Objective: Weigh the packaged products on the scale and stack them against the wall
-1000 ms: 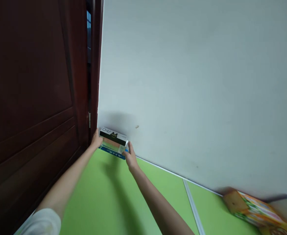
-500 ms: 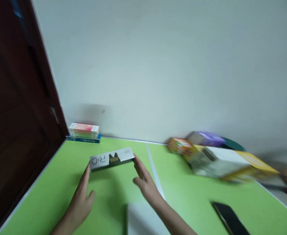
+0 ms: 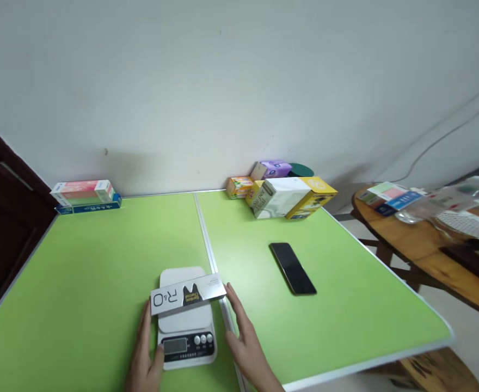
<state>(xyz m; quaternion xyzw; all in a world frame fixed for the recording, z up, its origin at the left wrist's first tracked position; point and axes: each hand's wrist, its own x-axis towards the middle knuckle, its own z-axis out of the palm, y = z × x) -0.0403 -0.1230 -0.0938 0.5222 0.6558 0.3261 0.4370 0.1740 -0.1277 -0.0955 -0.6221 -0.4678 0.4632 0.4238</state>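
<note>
A long silver-white box (image 3: 217, 287) printed "R&O Bamboo Charcoal" spans crosswise over a white digital kitchen scale (image 3: 185, 321). My left hand (image 3: 145, 348) presses its fingertips on the box's left end, the thumb near the scale's display. At the opposite end, the fingers of my right hand (image 3: 244, 338) press against the box, so it is held between both hands. Whether the box rests on the scale's platform or hovers just over it, I cannot tell. The display looks blank.
A black phone (image 3: 292, 268) lies on the green table (image 3: 100, 261), right of the scale. Several cartons, including a white box (image 3: 281, 197), stand by the wall. A pink-and-white box (image 3: 82, 191) lies on a blue box (image 3: 88, 208) at back left. A wooden stool (image 3: 411, 239) holds packaging.
The view has swung down and right, bringing the whole scale and the wooden stool into sight. Both hands have moved the silver-white box from beyond the scale to over it.
</note>
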